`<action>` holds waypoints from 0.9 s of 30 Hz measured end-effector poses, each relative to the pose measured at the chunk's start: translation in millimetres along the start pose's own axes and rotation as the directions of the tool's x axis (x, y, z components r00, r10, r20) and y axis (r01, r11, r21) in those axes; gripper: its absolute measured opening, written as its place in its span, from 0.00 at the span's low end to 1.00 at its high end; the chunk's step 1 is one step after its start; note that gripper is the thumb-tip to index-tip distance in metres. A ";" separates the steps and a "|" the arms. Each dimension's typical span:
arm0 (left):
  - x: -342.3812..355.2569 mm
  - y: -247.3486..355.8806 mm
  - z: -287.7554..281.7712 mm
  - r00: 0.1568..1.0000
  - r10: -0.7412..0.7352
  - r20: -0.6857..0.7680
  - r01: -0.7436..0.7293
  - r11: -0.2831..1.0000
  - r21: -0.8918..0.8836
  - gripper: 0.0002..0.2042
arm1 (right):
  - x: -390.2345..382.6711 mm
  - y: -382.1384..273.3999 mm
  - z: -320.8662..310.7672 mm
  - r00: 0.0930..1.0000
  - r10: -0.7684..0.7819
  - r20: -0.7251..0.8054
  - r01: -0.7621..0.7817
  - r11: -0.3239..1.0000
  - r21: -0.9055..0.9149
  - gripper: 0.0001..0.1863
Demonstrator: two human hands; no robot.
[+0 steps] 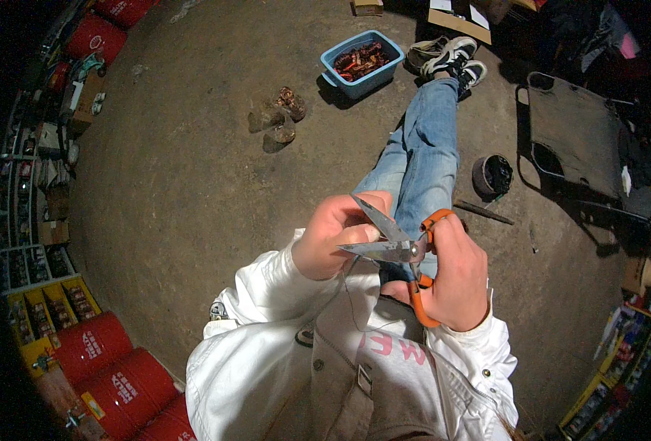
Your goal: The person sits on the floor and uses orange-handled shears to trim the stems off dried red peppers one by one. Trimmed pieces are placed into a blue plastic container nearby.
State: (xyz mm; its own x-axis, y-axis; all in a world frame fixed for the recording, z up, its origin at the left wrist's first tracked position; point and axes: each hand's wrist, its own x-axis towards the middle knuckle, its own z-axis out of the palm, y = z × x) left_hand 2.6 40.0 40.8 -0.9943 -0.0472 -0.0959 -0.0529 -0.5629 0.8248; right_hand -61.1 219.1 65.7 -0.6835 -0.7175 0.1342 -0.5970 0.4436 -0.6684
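Observation:
My right hand [458, 275] grips a pair of scissors [414, 251] by its orange handles, fingers through the loops. The grey, worn blades stand apart and point left, their tips by my left hand [340, 234]. That hand is closed, thumb and fingertips pinched together. A thin dark strand [350, 290] hangs from beneath it and curves across the front of my white jacket [267, 294]. The end of the strand inside my fingers is hidden. Both hands are above my lap, over the jeans [428, 140] of my outstretched legs.
Beyond, a blue basin [361, 87] holds reddish-brown scrap pieces. Several coppery lumps [274, 121] lie on the concrete floor. Right of my legs are a small bucket [493, 176], a dark rod [485, 212] and a folding chair [572, 132]. Red drums [123, 382] and shelves [24, 176] line the left.

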 end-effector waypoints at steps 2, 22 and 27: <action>0.0 -0.8 -0.2 1.000 0.004 0.005 -0.004 1.000 -0.005 0.15 | -0.5 0.0 0.4 1.000 0.006 0.002 -0.006 1.000 0.028 0.36; -0.9 -5.1 -5.5 0.998 -0.011 0.061 0.019 0.990 -0.138 0.08 | -0.8 1.0 3.7 1.000 -0.002 0.000 0.002 0.999 0.036 0.37; -1.0 -6.0 -2.7 1.000 0.008 0.016 -0.006 0.993 -0.122 0.12 | -1.6 0.5 4.6 1.000 0.014 0.017 -0.015 0.998 0.062 0.35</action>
State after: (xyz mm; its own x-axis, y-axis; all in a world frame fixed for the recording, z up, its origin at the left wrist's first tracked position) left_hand 4.2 41.2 34.4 -0.9960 -0.0390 -0.0805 -0.0348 -0.6591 0.7513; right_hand -58.3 218.0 61.7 -0.6842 -0.7206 0.1124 -0.5599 0.4202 -0.7141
